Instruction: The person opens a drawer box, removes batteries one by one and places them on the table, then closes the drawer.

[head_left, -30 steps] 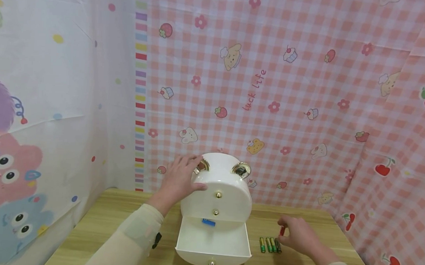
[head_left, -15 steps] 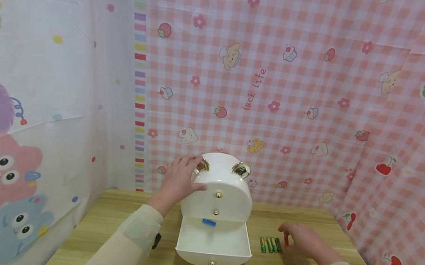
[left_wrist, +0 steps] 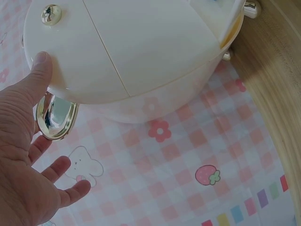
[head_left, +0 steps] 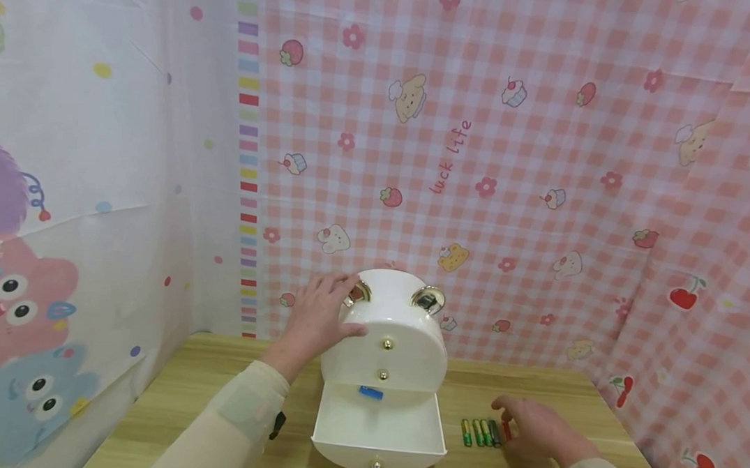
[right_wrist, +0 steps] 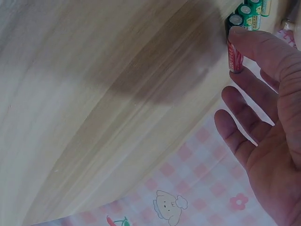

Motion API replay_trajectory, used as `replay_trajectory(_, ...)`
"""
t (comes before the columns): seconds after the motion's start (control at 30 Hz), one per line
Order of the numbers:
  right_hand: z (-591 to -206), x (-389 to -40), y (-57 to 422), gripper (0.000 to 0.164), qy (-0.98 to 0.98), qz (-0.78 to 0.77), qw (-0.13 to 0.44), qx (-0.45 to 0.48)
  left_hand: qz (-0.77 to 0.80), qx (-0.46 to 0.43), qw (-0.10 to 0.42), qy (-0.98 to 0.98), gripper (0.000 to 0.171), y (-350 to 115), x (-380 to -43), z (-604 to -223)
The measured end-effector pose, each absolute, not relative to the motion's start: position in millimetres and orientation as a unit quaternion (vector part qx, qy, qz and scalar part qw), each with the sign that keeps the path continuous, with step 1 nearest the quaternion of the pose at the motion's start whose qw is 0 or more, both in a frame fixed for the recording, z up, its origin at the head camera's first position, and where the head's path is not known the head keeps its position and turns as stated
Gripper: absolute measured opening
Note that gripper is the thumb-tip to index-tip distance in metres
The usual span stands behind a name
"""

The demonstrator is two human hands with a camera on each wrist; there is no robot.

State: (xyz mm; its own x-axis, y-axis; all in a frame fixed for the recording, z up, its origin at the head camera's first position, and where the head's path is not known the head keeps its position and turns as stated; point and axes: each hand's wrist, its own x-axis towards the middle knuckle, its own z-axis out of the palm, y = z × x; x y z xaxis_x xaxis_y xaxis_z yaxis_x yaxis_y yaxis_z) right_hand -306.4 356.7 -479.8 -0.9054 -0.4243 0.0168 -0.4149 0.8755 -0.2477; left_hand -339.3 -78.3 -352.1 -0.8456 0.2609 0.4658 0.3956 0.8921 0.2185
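Observation:
In the head view, a white drawer cabinet (head_left: 403, 301) with gold ears and round gold knobs stands on the table. Its bottom drawer (head_left: 378, 443) is pulled out, with a small blue, battery-shaped item (head_left: 371, 393) near the back. My left hand (head_left: 314, 322) rests on the cabinet's upper left; the thumb touches the front and the loosely extended fingers are by the gold ear (left_wrist: 57, 117). To the right of the drawer, my right hand (head_left: 536, 429) pinches a red battery (right_wrist: 234, 57) between thumb and index finger, beside a dark battery (head_left: 495, 433) and green batteries (head_left: 483, 433) in a row.
A wooden table (head_left: 218, 367) lies under everything. Behind it hangs a pink checked cloth (head_left: 507, 219), and a white printed cloth (head_left: 98, 250) hangs at the left. A small black object (head_left: 277, 425) lies partly hidden by the left sleeve.
My right hand has shifted slightly right and lowered the red battery beside the dark one at the end of the row. The left hand has stayed on the cabinet.

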Motion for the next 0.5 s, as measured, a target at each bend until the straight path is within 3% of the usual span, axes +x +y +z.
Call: replay_trajectory(0.5,-492.5,-317.1,359.8,0.059,0.966,-0.147,0.039,-0.208,-0.146,-0.17,0.216,-0.95,0.099,-78.8,-338.3,-351.6)
